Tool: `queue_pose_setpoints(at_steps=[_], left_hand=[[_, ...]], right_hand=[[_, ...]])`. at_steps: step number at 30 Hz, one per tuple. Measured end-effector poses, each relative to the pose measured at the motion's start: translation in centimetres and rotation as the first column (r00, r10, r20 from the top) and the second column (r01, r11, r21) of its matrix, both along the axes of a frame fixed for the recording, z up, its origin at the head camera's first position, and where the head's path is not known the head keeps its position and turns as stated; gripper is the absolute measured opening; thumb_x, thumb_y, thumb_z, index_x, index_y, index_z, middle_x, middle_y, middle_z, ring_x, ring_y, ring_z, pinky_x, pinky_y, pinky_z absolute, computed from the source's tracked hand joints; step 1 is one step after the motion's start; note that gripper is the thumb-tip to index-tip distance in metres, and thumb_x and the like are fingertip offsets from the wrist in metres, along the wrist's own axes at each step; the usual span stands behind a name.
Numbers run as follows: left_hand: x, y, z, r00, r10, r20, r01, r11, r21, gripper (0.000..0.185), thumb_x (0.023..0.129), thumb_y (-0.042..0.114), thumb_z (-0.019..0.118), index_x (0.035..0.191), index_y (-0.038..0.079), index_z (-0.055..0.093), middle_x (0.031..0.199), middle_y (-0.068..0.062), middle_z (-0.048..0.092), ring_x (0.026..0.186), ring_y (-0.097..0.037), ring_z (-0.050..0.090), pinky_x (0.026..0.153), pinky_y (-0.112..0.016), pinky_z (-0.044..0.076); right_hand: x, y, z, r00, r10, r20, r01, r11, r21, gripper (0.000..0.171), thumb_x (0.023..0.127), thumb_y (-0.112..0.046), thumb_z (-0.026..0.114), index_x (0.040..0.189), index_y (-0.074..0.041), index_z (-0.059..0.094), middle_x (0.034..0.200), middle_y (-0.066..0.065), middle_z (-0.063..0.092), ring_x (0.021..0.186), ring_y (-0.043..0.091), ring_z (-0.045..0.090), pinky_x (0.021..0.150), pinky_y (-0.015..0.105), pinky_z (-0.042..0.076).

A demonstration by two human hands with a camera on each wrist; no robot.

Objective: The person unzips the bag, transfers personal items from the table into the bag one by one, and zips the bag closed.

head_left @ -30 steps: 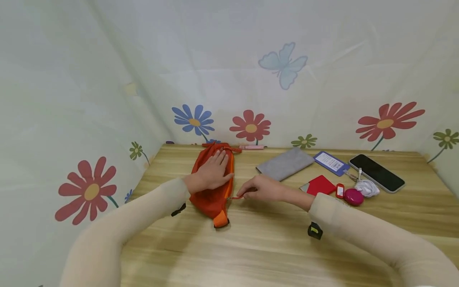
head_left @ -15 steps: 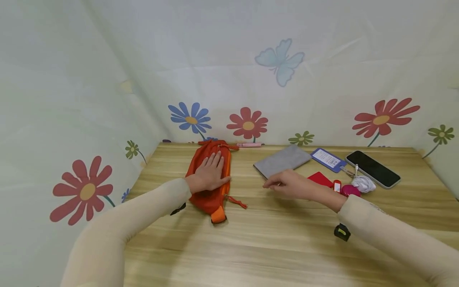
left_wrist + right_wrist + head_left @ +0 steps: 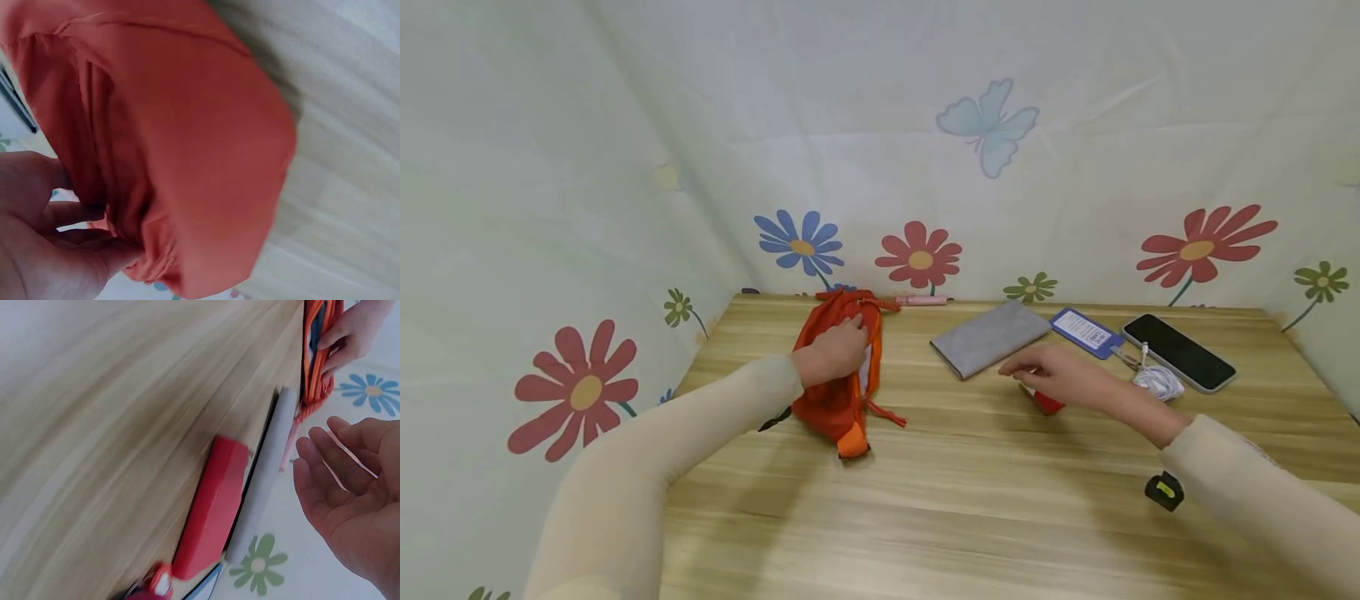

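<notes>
Flowered cloth (image 3: 1075, 108) hangs behind the wooden table (image 3: 925, 517), where the orange-red bag (image 3: 820, 408) lies at the left. Your left hand (image 3: 835, 350), flat on it half a second ago, now grips its edge and the mouth gapes, so its inside seems reachable. Your right hand (image 3: 1060, 375) has moved farther right, fingers loosely bent, grasping nothing, above the red packet (image 3: 212, 506). The head view mostly hides that packet; the right wrist camera shows most of it, near the grey folder (image 3: 988, 337).
</notes>
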State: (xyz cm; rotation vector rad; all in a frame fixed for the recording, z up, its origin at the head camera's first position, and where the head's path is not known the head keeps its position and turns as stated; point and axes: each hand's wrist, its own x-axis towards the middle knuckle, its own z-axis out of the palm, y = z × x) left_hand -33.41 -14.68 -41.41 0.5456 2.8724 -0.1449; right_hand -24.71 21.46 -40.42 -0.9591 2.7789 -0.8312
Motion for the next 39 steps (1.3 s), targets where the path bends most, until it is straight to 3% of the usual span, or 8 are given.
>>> queue_pose_setpoints(at_steps=[3, 7, 14, 22, 25, 28, 32, 39], left_hand=[[0.0, -0.1, 0.7, 0.999, 0.025, -0.022, -0.024, 0.998, 0.057, 0.022, 0.102, 0.013, 0.055, 0.113, 0.003, 0.071, 0.121, -0.017, 0.068, 0.104, -0.035, 0.068, 0.081, -0.045, 0.06], [0.1, -0.5, 1.5, 0.998, 0.029, -0.056, -0.022, 0.993, 0.12, 0.021, 0.099, 0.004, 0.053, 0.084, 0.008, 0.067, 0.085, -0.009, 0.067, 0.075, -0.027, 0.065, 0.064, -0.036, 0.055], [0.3, -1.2, 2.9, 0.988, -0.034, -0.151, 0.043, 0.998, 0.054, 0.018, 0.101, 0.005, 0.054, 0.087, 0.008, 0.066, 0.084, -0.01, 0.064, 0.074, -0.025, 0.063, 0.065, -0.035, 0.053], [0.0, -1.0, 3.8, 0.989, -0.001, -0.145, 0.009, 0.998, 0.058, 0.024, 0.097, 0.0, 0.053, 0.079, 0.007, 0.067, 0.086, -0.011, 0.066, 0.074, -0.028, 0.066, 0.065, -0.038, 0.056], [0.1, -1.2, 3.5, 0.995, -0.012, -0.098, 0.019, 0.998, 0.064, 0.017, 0.099, 0.007, 0.057, 0.086, 0.006, 0.069, 0.088, -0.012, 0.067, 0.076, -0.029, 0.066, 0.067, -0.04, 0.055], [-0.1, -1.8, 2.7, 0.996, -0.066, -0.059, 0.068, 0.997, 0.025, 0.028, 0.101, 0.024, 0.06, 0.118, 0.005, 0.07, 0.119, -0.017, 0.067, 0.107, -0.036, 0.064, 0.09, -0.046, 0.055], [-0.8, -2.9, 1.7, 0.993, -0.12, 0.004, 0.12, 0.993, -0.009, 0.066, 0.104, 0.045, 0.052, 0.156, 0.006, 0.04, 0.162, -0.022, 0.031, 0.149, -0.044, 0.028, 0.121, -0.054, 0.026], [-2.2, -4.9, 0.3, 0.978, -0.199, 0.056, 0.2, 0.98, -0.009, 0.078, 0.107, 0.049, 0.042, 0.161, -0.001, 0.018, 0.167, -0.026, 0.011, 0.152, -0.049, 0.008, 0.124, -0.056, 0.013]], right_hand=[[0.2, 1.0, -0.2, 0.999, -0.01, -0.047, 0.01, 1.0, -0.012, 0.021, 0.097, -0.001, 0.064, 0.114, -0.003, 0.076, 0.108, 0.01, 0.076, 0.089, 0.014, 0.07, 0.073, 0.028, 0.056], [0.6, 2.2, -0.2, 0.996, -0.031, -0.086, 0.03, 0.999, -0.013, 0.021, 0.096, -0.002, 0.066, 0.114, -0.005, 0.077, 0.107, 0.006, 0.077, 0.095, 0.02, 0.071, 0.077, 0.033, 0.058], [1.2, 3.9, 0.0, 0.993, -0.105, -0.052, 0.106, 0.994, 0.018, 0.024, 0.096, -0.003, 0.066, 0.118, -0.007, 0.075, 0.114, 0.009, 0.074, 0.099, 0.022, 0.066, 0.079, 0.037, 0.058], [0.5, 1.7, -1.0, 0.991, -0.003, -0.13, 0.009, 0.999, 0.044, 0.022, 0.095, 0.0, 0.064, 0.112, -0.005, 0.077, 0.106, 0.007, 0.076, 0.09, 0.015, 0.068, 0.074, 0.033, 0.057], [-0.2, -0.5, -1.1, 0.987, 0.051, -0.149, -0.043, 0.998, 0.054, 0.021, 0.096, 0.0, 0.063, 0.111, -0.004, 0.077, 0.104, 0.007, 0.077, 0.081, 0.009, 0.064, 0.07, 0.03, 0.055], [-0.9, -3.1, -1.1, 0.981, 0.11, -0.159, -0.1, 0.993, 0.069, 0.021, 0.096, 0.0, 0.064, 0.112, -0.003, 0.077, 0.106, 0.008, 0.077, 0.082, 0.011, 0.064, 0.073, 0.032, 0.056], [-1.7, -6.8, -1.1, 0.967, 0.193, -0.163, -0.177, 0.978, 0.11, 0.021, 0.096, -0.001, 0.065, 0.114, -0.001, 0.076, 0.109, 0.009, 0.076, 0.095, 0.018, 0.069, 0.081, 0.036, 0.058], [-3.4, -13.1, -1.9, 0.937, 0.316, -0.151, -0.276, 0.931, 0.238, 0.032, 0.1, -0.003, 0.059, 0.13, -0.001, 0.069, 0.129, 0.011, 0.069, 0.121, 0.025, 0.065, 0.1, 0.04, 0.053]])
